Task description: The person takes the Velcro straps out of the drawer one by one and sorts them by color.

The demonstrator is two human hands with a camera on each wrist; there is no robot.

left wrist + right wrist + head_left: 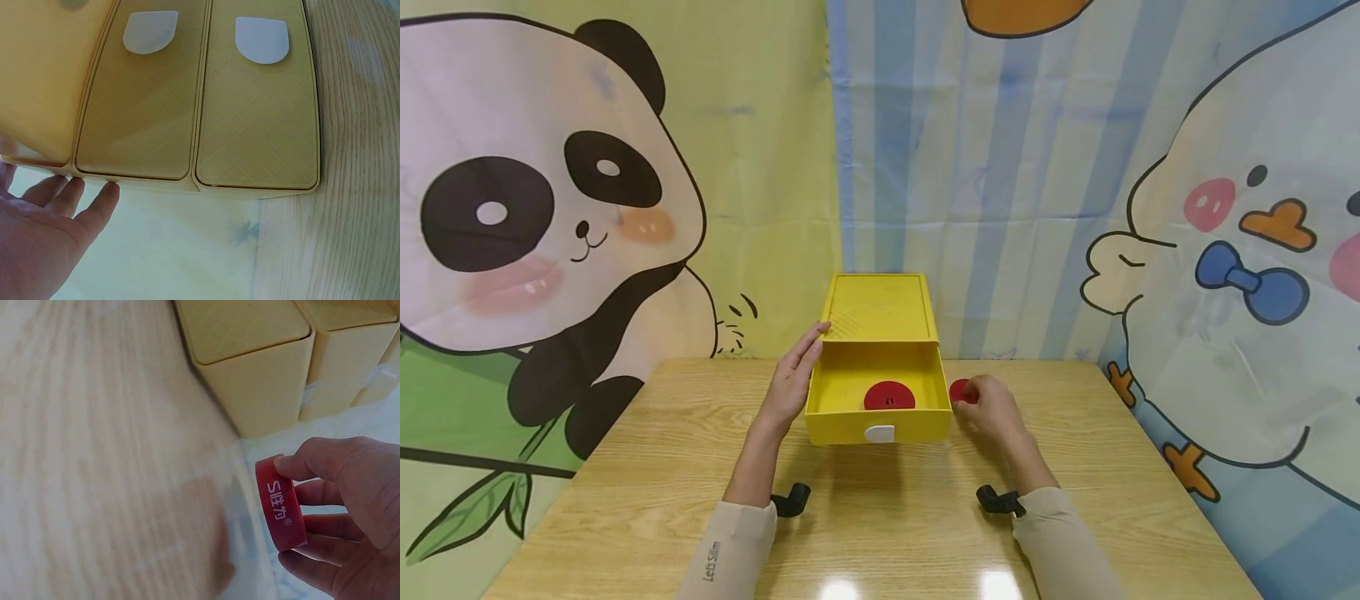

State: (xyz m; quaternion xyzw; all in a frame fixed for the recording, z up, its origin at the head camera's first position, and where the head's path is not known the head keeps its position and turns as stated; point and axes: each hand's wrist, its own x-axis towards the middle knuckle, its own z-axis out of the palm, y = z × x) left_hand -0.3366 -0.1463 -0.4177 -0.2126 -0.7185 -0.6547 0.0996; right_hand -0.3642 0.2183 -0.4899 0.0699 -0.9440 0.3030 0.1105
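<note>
A yellow drawer unit point(880, 304) stands at the back of the table with its top drawer point(842, 428) pulled out. Inside that drawer a red disc point(877, 392) lies toward the front. With fingers extended, my left hand point(790, 387) rests along the unit's left side, by the opened drawer. My right hand point(1000, 410) pinches a second red disc point(281, 506) between thumb and fingers, just right of the drawer. White lettering shows on this disc's edge in the right wrist view. Two lower drawers point(256, 119) are closed in the left wrist view.
White tabs point(262, 40) stick out from the drawer fronts. The wooden table point(647, 500) ends at a cartoon curtain point(1030, 208) close behind the unit. A black wrist mount point(792, 500) sits at my left cuff, another point(998, 500) at my right.
</note>
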